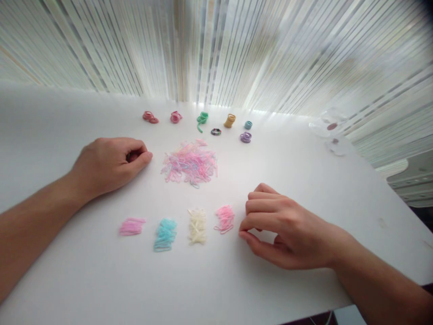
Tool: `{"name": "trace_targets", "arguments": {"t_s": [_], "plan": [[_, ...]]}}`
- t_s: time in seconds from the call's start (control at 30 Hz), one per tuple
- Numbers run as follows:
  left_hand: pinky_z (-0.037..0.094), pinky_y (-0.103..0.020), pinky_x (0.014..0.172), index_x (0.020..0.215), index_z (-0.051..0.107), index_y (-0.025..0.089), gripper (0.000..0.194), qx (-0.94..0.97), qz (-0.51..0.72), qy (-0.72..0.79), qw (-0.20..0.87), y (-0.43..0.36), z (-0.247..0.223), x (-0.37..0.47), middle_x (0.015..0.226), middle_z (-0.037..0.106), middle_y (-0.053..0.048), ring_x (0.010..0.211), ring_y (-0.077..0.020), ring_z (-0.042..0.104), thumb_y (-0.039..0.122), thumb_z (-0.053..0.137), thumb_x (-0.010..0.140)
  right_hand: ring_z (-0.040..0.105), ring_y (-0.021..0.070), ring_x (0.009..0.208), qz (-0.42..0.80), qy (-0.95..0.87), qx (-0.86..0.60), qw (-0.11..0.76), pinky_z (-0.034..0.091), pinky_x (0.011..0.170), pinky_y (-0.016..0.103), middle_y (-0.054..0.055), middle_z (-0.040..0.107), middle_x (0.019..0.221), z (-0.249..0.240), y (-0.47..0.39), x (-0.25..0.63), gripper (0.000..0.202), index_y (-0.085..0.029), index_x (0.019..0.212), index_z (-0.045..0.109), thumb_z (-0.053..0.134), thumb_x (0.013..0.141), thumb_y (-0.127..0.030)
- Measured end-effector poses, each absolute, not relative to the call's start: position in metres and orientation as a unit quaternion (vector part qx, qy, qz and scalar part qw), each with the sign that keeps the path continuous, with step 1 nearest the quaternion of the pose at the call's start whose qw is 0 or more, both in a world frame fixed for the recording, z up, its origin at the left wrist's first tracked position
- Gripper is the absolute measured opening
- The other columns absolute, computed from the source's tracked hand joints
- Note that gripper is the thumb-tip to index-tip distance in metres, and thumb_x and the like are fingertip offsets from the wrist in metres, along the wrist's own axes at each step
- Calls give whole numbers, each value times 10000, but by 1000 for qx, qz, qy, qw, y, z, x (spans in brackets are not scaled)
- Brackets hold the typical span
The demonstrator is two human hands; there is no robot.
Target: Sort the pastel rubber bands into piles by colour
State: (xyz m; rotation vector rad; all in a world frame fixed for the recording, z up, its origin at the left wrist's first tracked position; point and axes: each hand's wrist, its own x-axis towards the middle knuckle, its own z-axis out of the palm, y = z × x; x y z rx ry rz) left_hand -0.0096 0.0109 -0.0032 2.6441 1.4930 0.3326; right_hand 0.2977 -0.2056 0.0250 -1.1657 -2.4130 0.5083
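Observation:
My left hand (110, 164) rests on the white table, left of a loose heap of pastel elastic bands (191, 163), its thumb tip against the curled forefinger. Whatever may be inside that closed hand is hidden. At the front right, my right hand (287, 228) pinches thumb and forefinger together low over the table, and I cannot make out anything between the tips. Just left of it lies a small pile of pink bands (225, 219). Further left in the same row are cream bands (197, 226), light blue bands (165, 234) and lilac bands (131, 226).
Along the table's back lie red coils (150, 117), a pink coil (176, 117), a green coil (202, 119), a mustard coil (229, 120), a teal coil (248, 125), a purple coil (246, 137) and a dark beaded ring (216, 132). A string curtain (203, 49) hangs behind. Clear discs (334, 146) sit at right.

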Motion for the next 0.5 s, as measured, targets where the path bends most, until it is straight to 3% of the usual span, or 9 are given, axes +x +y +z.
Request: {"name": "trace_targets", "arguments": {"t_s": [0.3, 0.5], "plan": [[325, -303, 683, 829, 664, 225, 373, 863, 101, 492, 52, 8, -1, -8, 766, 653, -11, 707, -173, 534, 539, 481, 911, 470, 119, 609, 65, -834, -451, 311, 382, 679, 328, -23, 532, 640, 22, -196, 310, 234, -191, 732, 564, 629, 930, -85], [323, -312, 681, 802, 647, 218, 376, 862, 97, 494, 61, 6, 1, -6, 766, 660, -13, 715, -172, 536, 528, 470, 920, 493, 105, 596, 13, -778, -523, 347, 418, 673, 299, -40, 550, 644, 14, -187, 321, 216, -200, 752, 573, 639, 941, -119]]}}
